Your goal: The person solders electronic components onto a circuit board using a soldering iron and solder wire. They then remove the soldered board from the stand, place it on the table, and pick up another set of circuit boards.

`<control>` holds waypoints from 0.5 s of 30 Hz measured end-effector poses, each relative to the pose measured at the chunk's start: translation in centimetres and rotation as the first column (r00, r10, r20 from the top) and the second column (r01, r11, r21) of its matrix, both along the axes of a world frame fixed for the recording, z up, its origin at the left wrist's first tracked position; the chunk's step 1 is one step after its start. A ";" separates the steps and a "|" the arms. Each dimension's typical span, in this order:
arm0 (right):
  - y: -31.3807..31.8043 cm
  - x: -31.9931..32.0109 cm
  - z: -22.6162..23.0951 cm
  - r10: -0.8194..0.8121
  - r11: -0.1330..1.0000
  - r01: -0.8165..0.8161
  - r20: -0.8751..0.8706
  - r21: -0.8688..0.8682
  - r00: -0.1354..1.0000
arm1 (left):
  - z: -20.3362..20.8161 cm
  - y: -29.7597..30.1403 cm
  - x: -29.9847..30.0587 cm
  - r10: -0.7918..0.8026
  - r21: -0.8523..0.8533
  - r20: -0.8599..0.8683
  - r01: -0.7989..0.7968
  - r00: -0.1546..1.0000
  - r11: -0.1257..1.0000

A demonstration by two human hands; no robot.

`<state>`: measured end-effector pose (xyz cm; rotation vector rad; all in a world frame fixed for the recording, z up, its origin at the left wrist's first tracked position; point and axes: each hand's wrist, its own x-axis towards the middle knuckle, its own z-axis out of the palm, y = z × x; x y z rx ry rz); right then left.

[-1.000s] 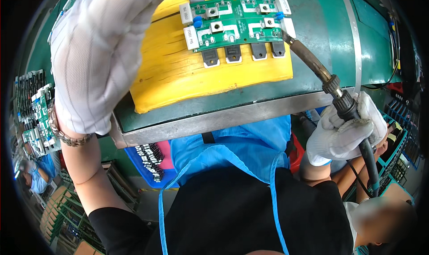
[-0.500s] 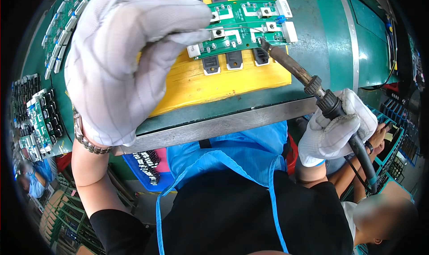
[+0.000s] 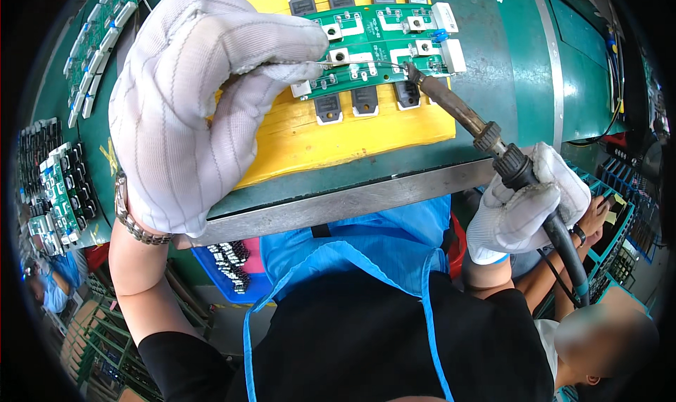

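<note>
My left hand (image 3: 193, 106), in a white glove, pinches a thin solder wire (image 3: 370, 63) between thumb and forefinger. The wire stretches across a green circuit board (image 3: 377, 39). In my gloved right hand (image 3: 528, 208) is a soldering iron (image 3: 458, 106), its dark handle slanting down to the right. Iron tip and wire end meet, or nearly meet, at the board's lower edge. Black flat components (image 3: 365, 100) stick out along both long sides of the board. Beneath it lies a yellow block (image 3: 338, 141). The left glove covers part of that block.
More assembled boards stand at the left, a green one (image 3: 67, 187) among dark parts. The bench has a metal front edge (image 3: 352, 199). Below it a blue bin (image 3: 229, 275) holds small parts. At the lower right sits another person (image 3: 598, 342), one arm reaching toward a green rack.
The solder wire and iron tip have shifted slightly down and left, onto the board's lower edge. My left hand has dropped a little. Both hands keep their hold.
</note>
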<state>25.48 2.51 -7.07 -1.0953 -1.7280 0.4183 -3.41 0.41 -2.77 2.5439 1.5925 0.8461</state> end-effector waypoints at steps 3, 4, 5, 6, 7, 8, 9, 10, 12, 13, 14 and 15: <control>0.1 -0.3 0.9 0.024 0.998 -0.023 0.016 -0.054 1.000 | -0.3 0.1 0.1 -0.018 0.001 -0.005 0.018 1.000 1.000; 0.0 -0.3 1.1 0.043 0.995 -0.039 0.038 -0.097 0.998 | -0.4 0.1 0.1 -0.034 0.011 -0.006 0.034 0.999 0.999; 0.0 -0.3 0.9 0.042 0.995 -0.038 0.038 -0.095 0.998 | -0.4 0.1 0.3 -0.036 0.013 -0.006 0.036 0.999 0.999; -0.1 -0.2 0.5 -0.012 0.999 0.014 0.064 -0.036 0.998 | -0.3 -0.1 0.5 -0.010 -0.012 -0.006 0.010 1.000 1.000; -0.1 -0.2 0.3 -0.066 0.998 0.065 0.088 0.023 0.994 | -0.3 -0.1 0.6 0.015 -0.036 -0.007 -0.016 1.000 0.999; 0.0 -0.2 0.3 -0.067 0.998 0.065 0.088 0.023 0.994 | -0.2 -0.1 0.5 0.015 -0.036 -0.006 -0.015 1.000 0.999; 0.1 -0.3 0.5 -0.022 1.000 0.022 0.041 0.009 0.999 | 0.0 -0.1 0.3 0.028 0.001 0.020 -0.028 0.999 1.000; 0.2 -0.3 0.6 0.022 1.000 -0.022 -0.008 -0.002 1.000 | 0.1 -0.1 0.1 0.041 0.038 0.047 -0.043 0.998 0.998; 0.1 -0.4 1.1 0.066 0.997 -0.069 -0.068 -0.036 0.995 | -0.1 -0.4 -0.1 0.092 0.020 0.079 -0.093 0.993 0.995; 0.0 -0.4 1.2 0.110 0.991 -0.119 -0.133 -0.063 0.985 | -0.1 -0.3 -0.1 0.061 0.034 0.008 -0.061 0.998 0.998; 0.1 -0.4 1.1 0.111 0.990 -0.121 -0.134 -0.066 0.985 | 0.0 -0.2 -0.1 0.036 0.046 -0.069 -0.033 0.997 0.998; 0.3 -0.4 0.9 0.119 0.991 -0.123 -0.076 -0.049 0.990 | 0.0 -0.3 0.1 0.031 0.035 -0.079 -0.028 0.996 0.999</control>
